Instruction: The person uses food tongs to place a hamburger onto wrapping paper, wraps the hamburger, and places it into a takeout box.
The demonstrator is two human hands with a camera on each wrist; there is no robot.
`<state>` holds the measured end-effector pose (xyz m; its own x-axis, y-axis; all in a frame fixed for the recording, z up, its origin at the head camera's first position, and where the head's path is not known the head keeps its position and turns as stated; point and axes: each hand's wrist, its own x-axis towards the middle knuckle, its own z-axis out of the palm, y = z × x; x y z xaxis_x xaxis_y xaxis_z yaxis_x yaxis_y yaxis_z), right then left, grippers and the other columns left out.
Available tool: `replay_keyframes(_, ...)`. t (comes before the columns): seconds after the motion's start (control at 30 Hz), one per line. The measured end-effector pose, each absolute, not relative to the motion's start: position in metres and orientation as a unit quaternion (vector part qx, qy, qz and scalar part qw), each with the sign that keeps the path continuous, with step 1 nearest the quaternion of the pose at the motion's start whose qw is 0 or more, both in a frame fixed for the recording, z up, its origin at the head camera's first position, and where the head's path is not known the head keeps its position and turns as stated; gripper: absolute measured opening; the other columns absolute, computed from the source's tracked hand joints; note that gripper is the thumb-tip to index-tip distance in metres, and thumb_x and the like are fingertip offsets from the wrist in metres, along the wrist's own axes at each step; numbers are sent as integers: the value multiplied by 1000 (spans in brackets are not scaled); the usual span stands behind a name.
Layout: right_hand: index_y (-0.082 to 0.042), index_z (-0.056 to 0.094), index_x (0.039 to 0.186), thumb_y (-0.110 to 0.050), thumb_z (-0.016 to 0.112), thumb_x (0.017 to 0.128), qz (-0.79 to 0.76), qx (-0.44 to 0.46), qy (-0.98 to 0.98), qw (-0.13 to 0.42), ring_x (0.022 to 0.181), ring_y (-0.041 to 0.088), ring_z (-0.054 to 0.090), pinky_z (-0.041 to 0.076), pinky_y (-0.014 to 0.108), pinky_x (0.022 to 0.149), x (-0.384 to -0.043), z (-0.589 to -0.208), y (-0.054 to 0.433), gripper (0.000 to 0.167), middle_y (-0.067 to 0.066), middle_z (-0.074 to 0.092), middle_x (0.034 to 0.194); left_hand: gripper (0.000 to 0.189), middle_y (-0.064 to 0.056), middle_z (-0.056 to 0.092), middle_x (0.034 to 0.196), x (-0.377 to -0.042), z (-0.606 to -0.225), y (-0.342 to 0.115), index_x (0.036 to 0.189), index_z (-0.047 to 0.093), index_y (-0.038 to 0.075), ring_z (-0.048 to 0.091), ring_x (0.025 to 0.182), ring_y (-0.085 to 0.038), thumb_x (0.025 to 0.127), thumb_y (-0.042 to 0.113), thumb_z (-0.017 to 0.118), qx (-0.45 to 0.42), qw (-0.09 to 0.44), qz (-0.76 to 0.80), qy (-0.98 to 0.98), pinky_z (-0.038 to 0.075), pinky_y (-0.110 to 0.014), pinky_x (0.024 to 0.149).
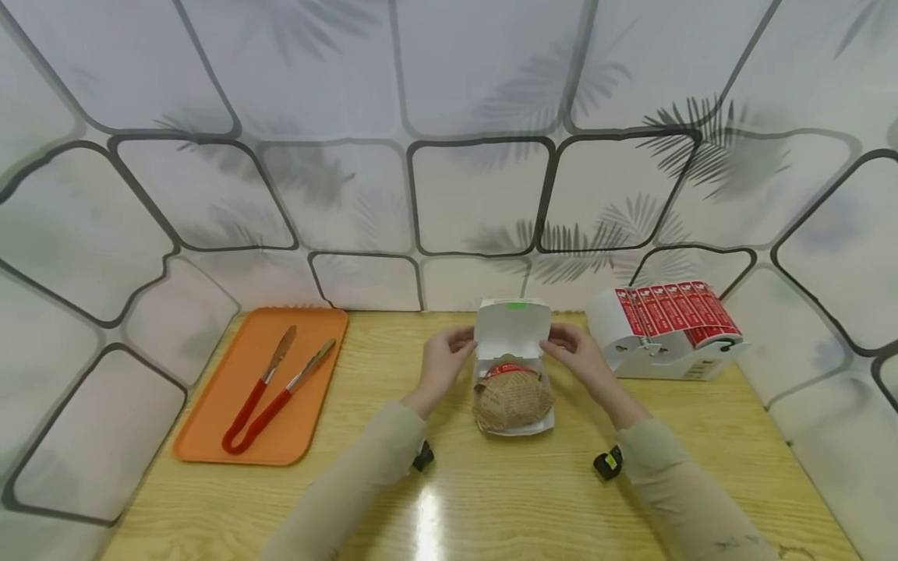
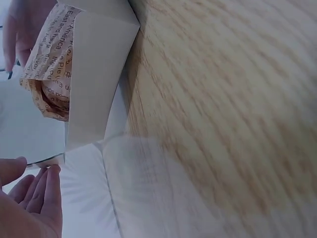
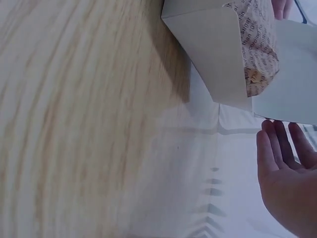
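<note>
A white burger box (image 1: 540, 427) sits on the table with its lid (image 1: 513, 329) standing raised at the back. Inside lies a burger wrapped in brown printed paper (image 1: 515, 399), rising above the box's walls. My left hand (image 1: 443, 360) pinches the left edge of the lid between thumb and fingers. On the opposite side, my right hand (image 1: 578, 354) holds the lid's right edge, the thumb in front and fingers behind. In the right wrist view the right fingertips (image 3: 267, 124) meet that edge, while the thumb is hidden.
On the left, an orange tray (image 1: 203, 432) carries red-handled metal tongs (image 1: 259, 413). A white holder (image 1: 648, 362) with several red-and-white folded cartons (image 1: 677, 308) stands at the right, beyond my right hand. A patterned white backdrop (image 1: 477, 199) closes off the table's back.
</note>
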<state>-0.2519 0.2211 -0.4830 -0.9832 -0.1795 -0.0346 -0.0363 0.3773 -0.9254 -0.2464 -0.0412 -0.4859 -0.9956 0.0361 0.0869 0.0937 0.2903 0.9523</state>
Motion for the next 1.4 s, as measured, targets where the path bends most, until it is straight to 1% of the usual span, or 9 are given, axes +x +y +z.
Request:
replay_keyframes(0.17, 10, 43, 154, -26, 50, 113, -561, -98, 818, 81, 141, 51, 51, 41, 62, 124, -244, -477, 227, 55, 34, 52, 152, 31, -23, 74, 130, -240, -483, -45, 130, 70, -4, 75, 116, -35, 99, -2, 70, -76, 20, -573, -816, 64, -38, 102)
replay_keyframes(0.3, 16, 40, 153, -28, 36, 116, -562, -131, 812, 83, 141, 59, 49, 36, 69, 124, -235, -472, 231, 57, 41, 47, 153, 33, -22, 73, 134, -233, -479, -47, 132, 69, -4, 73, 121, -36, 100, -2, 69, -113, 16, -545, -831, 62, -42, 105)
replay_keyframes(0.37, 17, 40, 152, -29, 34, 117, -559, -136, 814, 79, 139, 60, 50, 38, 69, 123, -232, -469, 232, 58, 42, 47, 153, 34, -22, 71, 136, -229, -478, -49, 134, 68, -4, 72, 124, -37, 100, -2, 68, -128, 15, -530, -838, 61, -43, 107)
replay_keyframes(0.63, 12, 48, 150, -20, 49, 113, -482, -163, 859, 66, 133, 50, 58, 52, 60, 113, -218, -466, 234, 49, 34, 58, 146, 45, -24, 65, 145, -212, -477, -53, 142, 61, -6, 66, 132, -40, 98, -9, 60, -153, -4, -503, -850, 56, -46, 113)
replay_keyframes(0.73, 11, 49, 150, -17, 54, 111, -471, -189, 859, 67, 132, 48, 60, 58, 42, 109, -211, -468, 236, 48, 31, 61, 143, 50, -26, 63, 147, -206, -480, -55, 145, 58, -7, 64, 134, -41, 95, -13, 57, -167, -5, -492, -854, 55, -46, 114)
replay_keyframes(0.77, 10, 49, 150, -16, 56, 111, -470, -198, 857, 69, 132, 48, 60, 58, 41, 109, -209, -468, 236, 48, 31, 60, 144, 52, -26, 62, 148, -203, -480, -56, 146, 56, -8, 63, 135, -41, 95, -14, 56, -175, -1, -487, -856, 55, -46, 114)
replay_keyframes(0.87, 8, 48, 151, -14, 61, 109, -468, -222, 853, 68, 135, 49, 58, 56, 46, 113, -201, -471, 238, 50, 30, 58, 148, 55, -27, 60, 150, -195, -483, -57, 147, 55, -9, 62, 137, -41, 92, -17, 55, -194, 8, -479, -856, 55, -45, 114)
replay_keyframes(0.97, 7, 48, 152, -12, 67, 105, -448, -247, 858, 51, 137, 51, 56, 48, 63, 115, -193, -475, 238, 54, 30, 57, 150, 58, -26, 58, 152, -189, -486, -59, 147, 55, -9, 61, 139, -41, 90, -19, 55, -205, 13, -472, -857, 55, -43, 114)
replay_keyframes(1.4, 1, 51, 153, -11, 83, 92, -362, -280, 889, -11, 136, 43, 59, 55, 58, 109, -176, -490, 235, 69, 21, 60, 148, 58, -22, 59, 154, -174, -497, -62, 145, 59, -6, 59, 141, -40, 87, -14, 61, -220, 28, -428, -876, 50, -50, 119)
